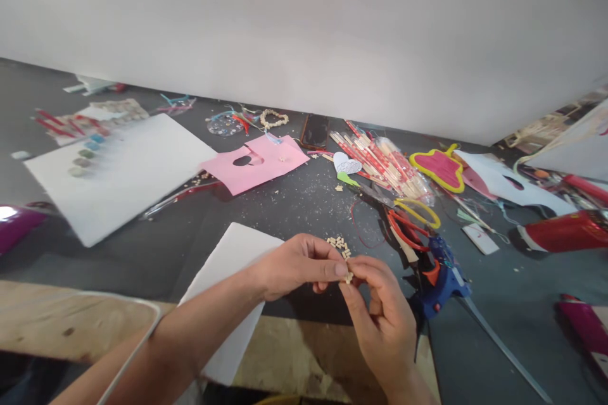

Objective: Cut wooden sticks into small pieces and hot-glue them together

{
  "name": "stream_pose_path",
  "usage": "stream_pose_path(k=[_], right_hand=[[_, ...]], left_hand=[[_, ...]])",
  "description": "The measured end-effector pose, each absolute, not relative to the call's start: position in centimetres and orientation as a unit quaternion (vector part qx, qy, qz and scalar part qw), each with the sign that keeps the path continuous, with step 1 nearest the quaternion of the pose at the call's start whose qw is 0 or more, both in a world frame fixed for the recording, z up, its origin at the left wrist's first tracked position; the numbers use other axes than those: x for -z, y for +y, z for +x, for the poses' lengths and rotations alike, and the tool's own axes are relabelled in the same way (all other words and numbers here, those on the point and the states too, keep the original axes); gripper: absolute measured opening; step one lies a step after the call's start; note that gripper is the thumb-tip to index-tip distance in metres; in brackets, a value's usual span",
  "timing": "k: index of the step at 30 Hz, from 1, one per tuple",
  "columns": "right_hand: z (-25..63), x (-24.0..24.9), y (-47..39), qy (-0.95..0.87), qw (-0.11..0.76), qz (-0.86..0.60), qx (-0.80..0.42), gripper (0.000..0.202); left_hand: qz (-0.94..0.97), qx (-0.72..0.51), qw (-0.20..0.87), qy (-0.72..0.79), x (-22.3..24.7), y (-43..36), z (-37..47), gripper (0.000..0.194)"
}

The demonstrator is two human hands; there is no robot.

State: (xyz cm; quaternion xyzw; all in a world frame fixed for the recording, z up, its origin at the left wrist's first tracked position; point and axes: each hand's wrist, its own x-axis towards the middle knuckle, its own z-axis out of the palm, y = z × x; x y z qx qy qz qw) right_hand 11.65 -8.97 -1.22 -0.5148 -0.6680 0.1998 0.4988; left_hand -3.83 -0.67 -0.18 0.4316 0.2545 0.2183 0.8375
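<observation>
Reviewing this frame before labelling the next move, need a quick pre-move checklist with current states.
1. Small wood piece pinched between both hands' fingertips: ok.
2. Left hand and right hand both in view, meeting over the dark table: ok.
3. Spare cut wood bits lie in a small pile just behind the fingers, within reach: ok.
4. Blue glue gun lies right of the right hand, apart from it; whether it is hot or plugged in: cannot tell.
5. Scissors with red and yellow handles lie behind the glue gun, untouched: ok.
6. White sheet under the left forearm overhangs the table edge: not ok.
</observation>
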Motion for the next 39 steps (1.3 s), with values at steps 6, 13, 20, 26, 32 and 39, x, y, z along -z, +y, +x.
stream_pose_path(k=[6, 13, 20, 26, 32, 39], right_hand=[[11.76, 1.45, -8.99, -0.664, 0.497, -0.525, -0.191, 0.028], [11.66, 1.23, -9.03, -0.664, 0.483, -0.544, -0.173, 0.024], [11.76, 1.33, -9.25, -0.647, 0.51, -0.516, -0.233, 0.032], [11.88, 1.35, -9.27, -0.649, 0.494, -0.536, -0.217, 0.022], [12.0, 1.34, -9.26, -0.642, 0.506, -0.539, -0.204, 0.019], [12.02, 1.29, -9.06, -0.649, 0.494, -0.549, -0.18, 0.018]], left_hand=[[0.445, -0.231, 0.827, 0.256, 0.32, -0.61, -3.81, 0.023], [0.458, -0.227, 0.816, 0.271, 0.04, -0.58, -3.79, 0.022], [0.418, -0.221, 0.845, 0.25, 0.11, -0.52, -3.91, 0.024], [0.439, -0.209, 0.84, 0.243, -0.08, -0.61, -3.87, 0.028], [0.463, -0.223, 0.827, 0.228, 0.04, -0.62, -3.73, 0.037], [0.405, -0.22, 0.858, 0.225, 0.24, -0.57, -3.7, 0.031]])
